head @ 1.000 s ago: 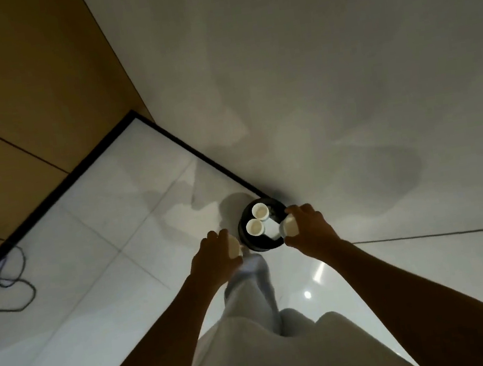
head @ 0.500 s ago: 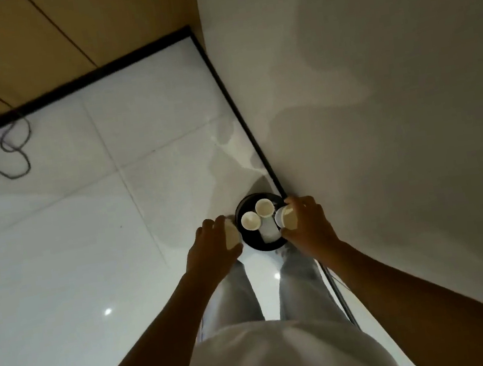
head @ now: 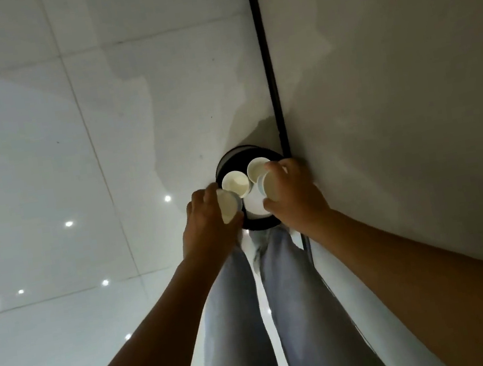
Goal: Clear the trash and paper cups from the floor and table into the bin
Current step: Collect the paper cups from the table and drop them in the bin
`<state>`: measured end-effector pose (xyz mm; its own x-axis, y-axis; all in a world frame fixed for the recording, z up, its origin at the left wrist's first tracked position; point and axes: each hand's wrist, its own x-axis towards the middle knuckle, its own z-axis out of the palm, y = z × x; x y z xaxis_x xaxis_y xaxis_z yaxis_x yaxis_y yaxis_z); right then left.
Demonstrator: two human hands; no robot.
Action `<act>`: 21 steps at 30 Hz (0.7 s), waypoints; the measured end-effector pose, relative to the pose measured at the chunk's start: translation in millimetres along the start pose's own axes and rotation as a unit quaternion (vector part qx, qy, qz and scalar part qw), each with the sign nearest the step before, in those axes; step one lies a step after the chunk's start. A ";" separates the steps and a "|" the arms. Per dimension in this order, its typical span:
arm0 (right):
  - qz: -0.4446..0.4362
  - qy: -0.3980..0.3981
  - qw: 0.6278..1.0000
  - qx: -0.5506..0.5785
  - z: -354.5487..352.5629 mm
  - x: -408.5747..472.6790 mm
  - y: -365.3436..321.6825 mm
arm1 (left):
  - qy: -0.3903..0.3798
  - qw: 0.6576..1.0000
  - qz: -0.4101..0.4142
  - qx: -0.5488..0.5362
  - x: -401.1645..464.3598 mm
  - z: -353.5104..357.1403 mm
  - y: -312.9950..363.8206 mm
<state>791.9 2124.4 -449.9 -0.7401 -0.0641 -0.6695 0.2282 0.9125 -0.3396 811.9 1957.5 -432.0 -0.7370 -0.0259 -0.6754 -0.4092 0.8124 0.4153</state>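
The scene is dim, with a cool grey cast. Small bright spots of overhead lamps glare off the glossy floor [head: 47, 179], which also carries a broad pale sheen at the left. Soft-edged shadows spread over the floor and the wall [head: 391, 84] above the bin [head: 225, 163]. The arms and hands read dark against the pale cups. Wide-angle distortion bends the tile seams and stretches the forearms toward the lower corners. Detail is soft and slightly smeared throughout.
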 end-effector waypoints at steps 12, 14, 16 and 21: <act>-0.047 -0.049 0.994 -0.089 79.3 103.2 51.3 | -0.024 1.000 0.015 0.004 107.9 108.7 -45.9; -0.047 -0.065 0.992 -0.101 90.6 109.3 58.3 | -0.013 0.999 0.041 0.006 113.1 122.9 -51.0; -0.044 -0.074 0.991 -0.107 100.5 112.8 63.1 | -0.021 0.998 0.057 0.017 116.1 135.3 -56.2; -0.056 -0.057 0.986 -0.145 111.0 111.6 69.7 | -0.034 0.995 0.074 0.059 113.8 149.7 -69.1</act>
<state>795.4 2135.9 -621.7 -0.6706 -0.2002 -0.7143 -0.0537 0.9735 -0.2224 836.8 1985.6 -628.8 -0.7450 0.1349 -0.6533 -0.2305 0.8670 0.4418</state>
